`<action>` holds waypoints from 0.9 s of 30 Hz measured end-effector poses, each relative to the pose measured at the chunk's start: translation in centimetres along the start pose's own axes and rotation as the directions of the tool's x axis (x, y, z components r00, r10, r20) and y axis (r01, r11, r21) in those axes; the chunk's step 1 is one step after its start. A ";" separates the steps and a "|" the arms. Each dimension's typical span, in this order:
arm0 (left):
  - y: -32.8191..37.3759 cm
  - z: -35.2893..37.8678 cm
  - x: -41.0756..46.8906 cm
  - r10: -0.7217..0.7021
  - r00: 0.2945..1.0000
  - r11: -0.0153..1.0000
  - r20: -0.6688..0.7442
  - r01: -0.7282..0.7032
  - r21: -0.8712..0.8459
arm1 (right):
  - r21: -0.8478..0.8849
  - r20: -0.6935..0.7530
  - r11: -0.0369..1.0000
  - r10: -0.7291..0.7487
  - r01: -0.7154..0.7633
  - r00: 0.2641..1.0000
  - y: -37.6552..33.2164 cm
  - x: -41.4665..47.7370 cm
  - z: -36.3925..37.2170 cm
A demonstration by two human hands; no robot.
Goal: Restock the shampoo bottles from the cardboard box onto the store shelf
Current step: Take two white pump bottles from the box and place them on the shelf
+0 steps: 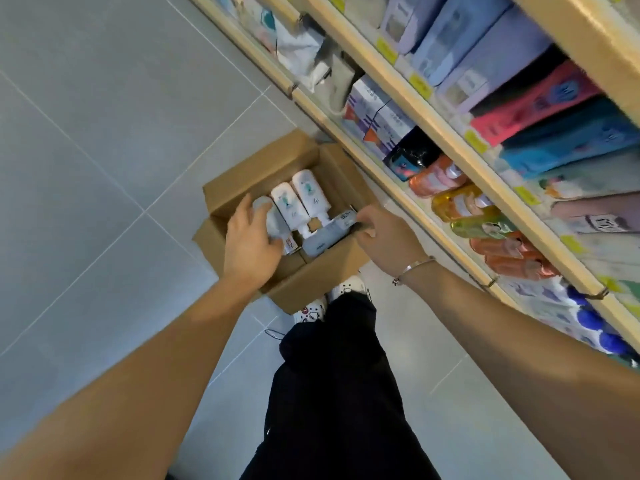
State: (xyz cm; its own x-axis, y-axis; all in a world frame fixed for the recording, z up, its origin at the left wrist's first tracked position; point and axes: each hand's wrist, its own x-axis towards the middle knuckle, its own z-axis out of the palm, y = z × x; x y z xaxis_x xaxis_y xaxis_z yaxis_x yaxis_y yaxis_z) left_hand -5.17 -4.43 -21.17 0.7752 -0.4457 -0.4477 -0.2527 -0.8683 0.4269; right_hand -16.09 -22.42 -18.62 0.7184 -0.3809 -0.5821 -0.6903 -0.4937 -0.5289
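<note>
Both my hands are down in the cardboard box [322,285], which sits open on the grey floor [104,133] just left of the store shelf [446,133]. My left hand [251,237] is curled around a pale grey bottle [273,221] at the box's left side. My right hand [384,233] pinches the end of a grey bottle [329,233] lying crosswise (its label is too blurred to read). Two white shampoo bottles [298,199] lie side by side at the far end, caps toward me.
</note>
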 end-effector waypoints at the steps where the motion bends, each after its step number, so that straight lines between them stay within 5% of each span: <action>1: -1.3 1.1 0.7 -0.027 1.000 1.000 0.013 0.027 0.000 | -0.006 0.041 1.000 0.012 -0.012 0.999 0.7 1.7 1.2; 6: -8.3 8.1 4.6 -0.153 0.983 0.987 0.104 0.146 0.067 | -0.117 0.209 0.993 0.060 -0.036 0.976 4.6 10.0 7.7; 13: -15.9 19.8 13.2 -0.075 0.981 0.981 0.179 0.040 0.192 | -0.136 0.249 0.985 0.135 -0.103 0.959 11.1 21.9 17.8; 20: -20.5 29.5 23.8 0.069 0.957 0.961 0.282 -0.139 0.237 | 0.191 0.165 0.932 0.280 -0.309 0.946 16.9 33.1 25.6; 27: -19.6 33.7 30.8 0.297 0.909 0.840 0.291 -0.394 0.372 | 0.530 0.174 0.776 0.296 -0.343 0.939 19.2 39.5 29.4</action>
State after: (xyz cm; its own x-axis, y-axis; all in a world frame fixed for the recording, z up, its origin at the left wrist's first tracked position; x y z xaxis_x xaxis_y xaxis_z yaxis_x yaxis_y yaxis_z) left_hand 4.12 -8.47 -69.77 0.4614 -0.7267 -0.5089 -0.7331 -0.6354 0.2426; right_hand -3.53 -23.94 -69.91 0.4551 -0.3684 -0.8106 -0.8271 0.1622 -0.5381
